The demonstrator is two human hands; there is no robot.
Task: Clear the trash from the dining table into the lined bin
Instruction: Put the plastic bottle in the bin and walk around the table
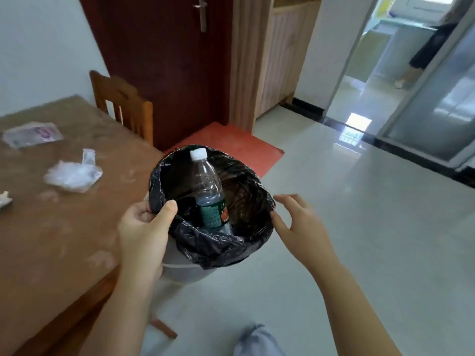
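Observation:
A grey bin (185, 268) lined with a black bag (246, 191) is held up beside the wooden dining table (51, 240). A clear plastic bottle (208, 188) with a white cap and green label stands tilted inside the bag. My left hand (144, 232) grips the bin's left rim, thumb pressing the liner. My right hand (300, 227) hovers at the right rim, fingers spread, fingertips at the liner's edge. On the table lie a crumpled clear plastic bag (73, 174), a flat wrapper with purple print (32, 134) and a white scrap (5, 199) at the left edge.
A wooden chair (123, 104) stands at the table's far end before a dark red door (164, 60). An orange mat (231, 147) lies on the tiled floor. Another person (431, 44) stands in the doorway at the far right. My knee (257, 340) shows at the bottom.

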